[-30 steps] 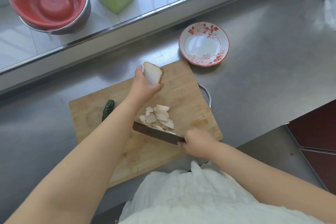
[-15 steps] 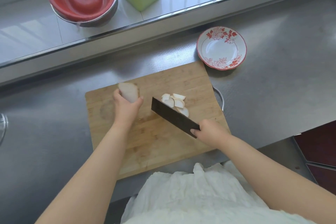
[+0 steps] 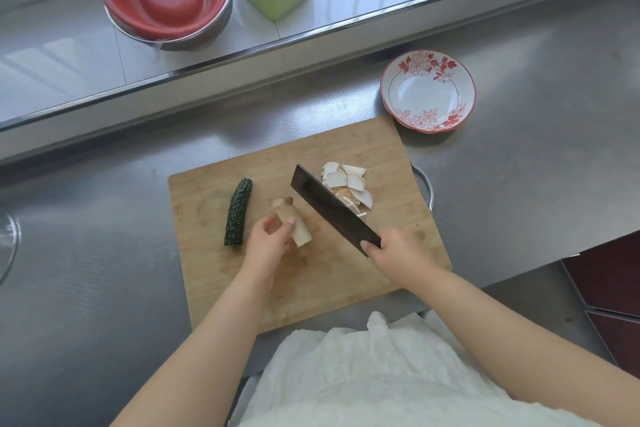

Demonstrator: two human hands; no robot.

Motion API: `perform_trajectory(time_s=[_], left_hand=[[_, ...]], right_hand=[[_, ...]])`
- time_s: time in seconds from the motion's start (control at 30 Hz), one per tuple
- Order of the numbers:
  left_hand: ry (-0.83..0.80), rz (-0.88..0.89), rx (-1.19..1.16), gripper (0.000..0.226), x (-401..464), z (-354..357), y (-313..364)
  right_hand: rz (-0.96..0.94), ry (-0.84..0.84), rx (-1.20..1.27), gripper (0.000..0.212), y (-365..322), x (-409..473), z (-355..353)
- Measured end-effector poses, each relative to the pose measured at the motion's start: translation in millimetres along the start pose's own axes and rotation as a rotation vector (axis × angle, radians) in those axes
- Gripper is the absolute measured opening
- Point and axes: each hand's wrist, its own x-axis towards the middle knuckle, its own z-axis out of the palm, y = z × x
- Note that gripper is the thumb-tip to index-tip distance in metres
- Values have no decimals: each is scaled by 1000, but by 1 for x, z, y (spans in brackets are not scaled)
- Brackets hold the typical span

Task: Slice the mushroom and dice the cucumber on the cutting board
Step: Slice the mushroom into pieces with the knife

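Hiding slices (image 3: 348, 180) (partly): cleaver (image 3: 332, 210)

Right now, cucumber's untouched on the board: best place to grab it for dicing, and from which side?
Grip the dark green bumpy cucumber mid-body, from above, fingers across its narrow width. It lies flat on the wooden cutting board, long axis running away from the person. The left hand beside it is nearest, though busy holding the mushroom.

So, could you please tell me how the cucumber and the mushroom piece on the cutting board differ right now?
The cucumber is dark green and bumpy; the mushroom piece is pale and smooth. The cucumber lies untouched, while the mushroom piece is gripped by the left hand. The cucumber is longer and slimmer; the mushroom piece is shorter and stubbier. Both sit on the cutting board, left of the knife held in the right hand.
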Motion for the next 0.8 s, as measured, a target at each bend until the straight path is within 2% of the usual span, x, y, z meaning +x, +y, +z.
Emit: perform_trajectory(time_s=[0.1, 0.17, 0.2, 0.27, 0.33, 0.4, 0.5, 0.57, 0.67, 0.8], left_hand=[[-2, -58, -13, 58, -4, 0, -8], [-42, -123, -34, 68, -7, -3, -10], [-18, -109, 43, 75, -9, -5, -10], [126, 73, 419, 87, -12, -12, -14], [262, 374, 794, 89, -16, -22, -18], [268, 642, 996, 88, -13, -32, -18], [161, 868, 1196, 86, 1, -40, -10], [84, 932, 1289, 86, 8, -42, -1], [0, 973, 1265, 73, 14, -42, 8], [46, 1045, 1175, 67, 19, -50, -3]], right_hand=[[-3, 35, -3, 30, -5, -5, 8], [-10, 53, -22, 30, -7, -6, 12], [-14, 62, -34, 30, -7, -6, 13], [-20, 70, -59, 32, -7, -5, 15], [-24, 70, -81, 32, -7, -4, 18], [-29, 74, -98, 32, -7, -4, 24], [-7, 79, -57, 31, -7, -5, 31], [-6, 90, -41, 31, -7, -6, 34], [-22, 109, -68, 30, -7, -9, 35], [-27, 120, -72, 29, -5, -10, 37]])
